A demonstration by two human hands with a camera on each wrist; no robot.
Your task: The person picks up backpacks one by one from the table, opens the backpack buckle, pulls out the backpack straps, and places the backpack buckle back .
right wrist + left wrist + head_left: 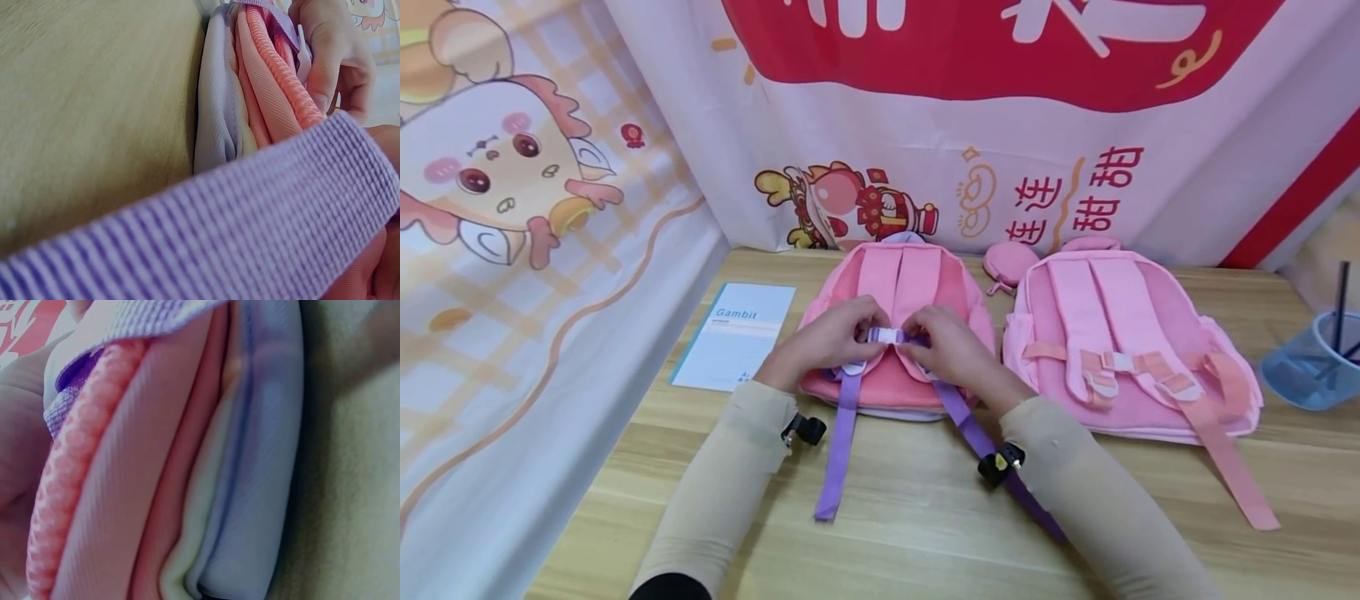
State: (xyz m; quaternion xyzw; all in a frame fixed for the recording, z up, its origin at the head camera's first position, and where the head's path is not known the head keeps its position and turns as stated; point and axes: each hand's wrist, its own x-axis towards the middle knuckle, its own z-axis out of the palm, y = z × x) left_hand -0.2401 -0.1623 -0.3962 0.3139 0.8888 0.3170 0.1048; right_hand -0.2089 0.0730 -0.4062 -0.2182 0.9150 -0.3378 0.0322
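Note:
A pink backpack (pixel 900 392) with purple webbing lies on the table, its shoulder straps facing up. Across those straps runs a short purple chest strap with a white buckle (pixel 887 335) in its middle. My left hand (pixel 833 335) pinches the buckle's left end between thumb and fingers. On the other side, my right hand (pixel 953 343) pinches the purple strap at the buckle's right end. Two purple strap tails hang toward me; the right one (pixel 206 206) crosses close in front of the right wrist camera. In the left wrist view, the backpack's side (pixel 119 481) fills the middle.
To the right lies a second pink backpack (pixel 1150 333) with peach webbing, a small round pink pouch (pixel 1011 265) by its top. A blue cup (pixel 1300 375) holding dark sticks stands at far right. On the left is a Gambit notebook (pixel 733 337). Printed curtains (pixel 865 125) back the table.

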